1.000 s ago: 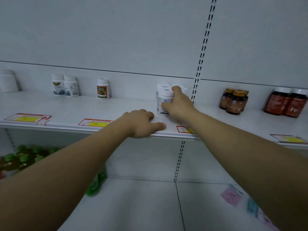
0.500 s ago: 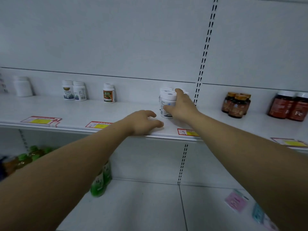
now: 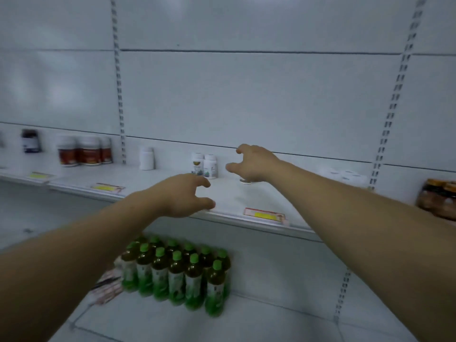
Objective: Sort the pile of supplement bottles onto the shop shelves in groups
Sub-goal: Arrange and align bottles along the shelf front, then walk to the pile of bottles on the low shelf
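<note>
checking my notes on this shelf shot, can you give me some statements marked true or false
1. The left hand and right hand both hold nothing. True.
2. The green-capped drink bottles stand on the upper shelf. False: they stand on the lower shelf.
3. The two white supplement bottles stand left of the right hand. True.
4. The right hand grips the amber bottles. False: they stand untouched at the far right.
5. The red-labelled bottles lie tipped over. False: they stand upright.

Three red-labelled bottles (image 3: 90,154), two picture-labelled bottles (image 3: 210,166), one plain white bottle (image 3: 146,159)
</note>
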Tool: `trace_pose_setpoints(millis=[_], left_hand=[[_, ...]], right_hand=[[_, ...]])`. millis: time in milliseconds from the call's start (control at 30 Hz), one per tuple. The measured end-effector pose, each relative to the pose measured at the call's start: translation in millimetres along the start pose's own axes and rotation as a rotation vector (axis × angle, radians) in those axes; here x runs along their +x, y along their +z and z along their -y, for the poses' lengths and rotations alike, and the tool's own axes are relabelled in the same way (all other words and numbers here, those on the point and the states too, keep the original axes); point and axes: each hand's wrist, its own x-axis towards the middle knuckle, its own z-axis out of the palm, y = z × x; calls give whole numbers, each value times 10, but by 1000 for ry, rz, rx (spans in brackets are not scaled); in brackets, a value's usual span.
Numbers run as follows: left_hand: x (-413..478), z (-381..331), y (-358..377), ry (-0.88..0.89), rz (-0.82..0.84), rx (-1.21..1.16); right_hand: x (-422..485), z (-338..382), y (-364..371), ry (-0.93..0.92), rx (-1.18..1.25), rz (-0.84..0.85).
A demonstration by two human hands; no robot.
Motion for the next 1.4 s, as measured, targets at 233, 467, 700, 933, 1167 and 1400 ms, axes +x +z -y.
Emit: trace_pose_setpoints(millis=[233,467,700,933,1167,1400], left_hand=[[-1136,1889,-562,-301,-43,61],[-2170,3333,-686,-607,5,22],[-2489,4574,-607,-798,-13,-59],[-2162,5919,-530,-897,28,-60],[-2020,7273,-825,-989,-27,-72],[-2132,8874,-1065,-1004,-55,-90]], right_hand=[[515,2547,793,-354,143,81],[530,4567,1614,-646,240,249],[804,5847,2559,-791,180,383],[1800,6828,3494,-794,162,449],[2740,7894,4123,-758,145,493],[3309,9228,4880,-737,104,492]])
